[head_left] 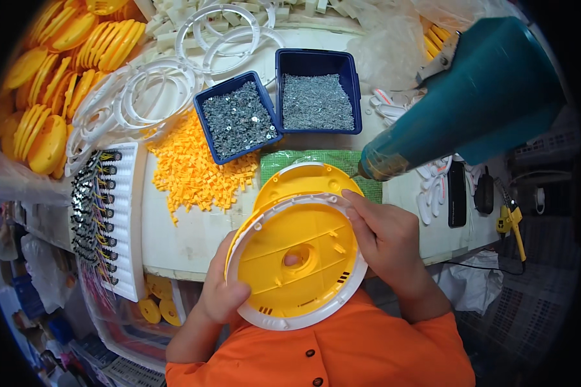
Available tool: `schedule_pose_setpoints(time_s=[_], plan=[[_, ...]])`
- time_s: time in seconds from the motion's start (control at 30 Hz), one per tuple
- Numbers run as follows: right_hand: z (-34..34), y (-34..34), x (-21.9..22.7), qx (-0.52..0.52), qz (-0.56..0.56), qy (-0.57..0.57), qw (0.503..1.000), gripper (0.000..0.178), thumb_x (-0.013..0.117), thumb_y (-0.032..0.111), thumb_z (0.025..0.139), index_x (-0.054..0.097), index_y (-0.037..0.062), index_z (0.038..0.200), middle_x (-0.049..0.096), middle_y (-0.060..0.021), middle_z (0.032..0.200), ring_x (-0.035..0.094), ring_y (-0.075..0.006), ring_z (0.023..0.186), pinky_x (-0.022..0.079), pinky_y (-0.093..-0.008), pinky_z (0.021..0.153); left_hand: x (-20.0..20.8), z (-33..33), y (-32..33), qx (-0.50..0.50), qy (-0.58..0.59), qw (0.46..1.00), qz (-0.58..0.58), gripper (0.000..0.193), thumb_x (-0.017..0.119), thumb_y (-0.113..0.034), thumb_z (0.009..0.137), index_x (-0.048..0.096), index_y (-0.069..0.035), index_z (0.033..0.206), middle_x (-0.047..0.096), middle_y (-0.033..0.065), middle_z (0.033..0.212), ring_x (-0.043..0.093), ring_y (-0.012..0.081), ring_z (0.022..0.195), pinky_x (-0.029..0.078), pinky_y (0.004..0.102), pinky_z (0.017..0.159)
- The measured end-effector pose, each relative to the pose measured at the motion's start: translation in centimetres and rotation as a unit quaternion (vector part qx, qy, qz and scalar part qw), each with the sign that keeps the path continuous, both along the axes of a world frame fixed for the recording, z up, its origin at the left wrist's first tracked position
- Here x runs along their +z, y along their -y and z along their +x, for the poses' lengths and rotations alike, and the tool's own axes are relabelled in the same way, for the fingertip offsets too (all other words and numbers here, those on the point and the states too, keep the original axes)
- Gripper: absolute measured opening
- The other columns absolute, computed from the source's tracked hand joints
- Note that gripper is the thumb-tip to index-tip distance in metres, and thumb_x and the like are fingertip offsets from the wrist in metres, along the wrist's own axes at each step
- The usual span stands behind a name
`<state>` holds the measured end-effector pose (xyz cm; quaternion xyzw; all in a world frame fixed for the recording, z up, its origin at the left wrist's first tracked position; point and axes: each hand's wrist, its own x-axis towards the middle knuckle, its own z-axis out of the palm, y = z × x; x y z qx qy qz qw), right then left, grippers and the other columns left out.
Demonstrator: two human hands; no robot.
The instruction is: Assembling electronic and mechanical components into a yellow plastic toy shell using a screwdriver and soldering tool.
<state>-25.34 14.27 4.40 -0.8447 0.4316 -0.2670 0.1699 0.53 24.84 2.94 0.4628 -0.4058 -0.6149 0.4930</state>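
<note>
A round yellow plastic cover with a white ring round its edge is tilted up in front of my body. Ribs, small slots and a round hole in the middle show on it; a fingertip is visible through the hole. My left hand is closed on its left edge, thumb over the rim. At the upper right edge, my right hand pinches the rim between thumb and fingers. Just behind, another yellow round piece lies on a green mat, partly hidden by the cover. The tip of a teal cone-shaped tool points at it.
Two blue bins of small metal parts stand behind the mat. Small yellow pieces are heaped to their left, near white rings and stacked yellow discs. A white tray holds wired parts. A black phone-like object lies right.
</note>
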Motion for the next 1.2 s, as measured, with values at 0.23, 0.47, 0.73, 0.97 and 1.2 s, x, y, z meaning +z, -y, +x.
schedule_pose_setpoints(time_s=[0.23, 0.47, 0.73, 0.97, 1.2], plan=[[-2.0, -0.1, 0.2, 0.095, 0.256, 0.198, 0.941, 0.046, 0.056, 0.043, 0.098, 0.066, -0.0021, 0.095, 0.066, -0.0122, 0.078, 0.066, -0.0209, 0.065, 0.049, -0.0327, 0.058, 0.2, 2.6, 1.3, 0.050, 0.187, 0.981, -0.026, 0.065, 0.055, -0.044, 0.101, 0.048, 0.008, 0.141, 0.059, 0.0141, 0.131, 0.056, 0.0236, 0.122, 0.043, 0.0343, 0.104], [0.3, -2.2, -0.2, 0.132, 0.341, 0.266, 0.892, 0.040, 0.074, 0.027, 0.090, 0.066, -0.0043, 0.114, 0.073, -0.0123, 0.101, 0.070, -0.0188, 0.091, 0.054, -0.0321, 0.079, -3.3, 1.6, 3.0, 0.246, 0.129, 0.956, -0.098, 0.063, 0.045, -0.044, 0.109, 0.041, 0.006, 0.147, 0.055, 0.0149, 0.139, 0.058, 0.0223, 0.122, 0.046, 0.0348, 0.104], [-1.7, -1.1, -0.8, 0.149, 0.397, 0.236, 0.874, 0.043, 0.073, 0.030, 0.090, 0.066, -0.0026, 0.117, 0.073, -0.0101, 0.097, 0.069, -0.0153, 0.088, 0.054, -0.0307, 0.078, -2.1, 3.2, 3.4, 0.219, 0.127, 0.965, -0.075, 0.045, 0.050, -0.028, 0.108, 0.050, 0.006, 0.138, 0.059, 0.0148, 0.135, 0.059, 0.0205, 0.119, 0.047, 0.0337, 0.102], [-3.3, -1.3, -0.6, 0.037, 0.414, 0.352, 0.838, 0.042, 0.065, 0.031, 0.100, 0.065, -0.0050, 0.122, 0.072, -0.0088, 0.097, 0.067, -0.0142, 0.087, 0.053, -0.0283, 0.074, 1.6, -0.6, 4.5, 0.029, 0.262, 0.964, -0.038, 0.033, 0.060, -0.031, 0.102, 0.064, 0.001, 0.094, 0.053, -0.0021, 0.077, 0.047, 0.0073, 0.072, 0.037, 0.0264, 0.063], [-1.7, -4.1, -0.1, -0.042, 0.645, 0.496, 0.580, 0.073, 0.042, 0.060, 0.103, 0.046, 0.0011, 0.146, 0.060, -0.0218, 0.135, 0.056, -0.0276, 0.129, 0.042, -0.0430, 0.112, 0.6, -4.1, 3.4, 0.105, 0.010, 0.994, 0.007, 0.040, 0.059, -0.037, 0.104, 0.058, 0.000, 0.119, 0.060, 0.0003, 0.090, 0.052, 0.0061, 0.080, 0.045, 0.0275, 0.069]])
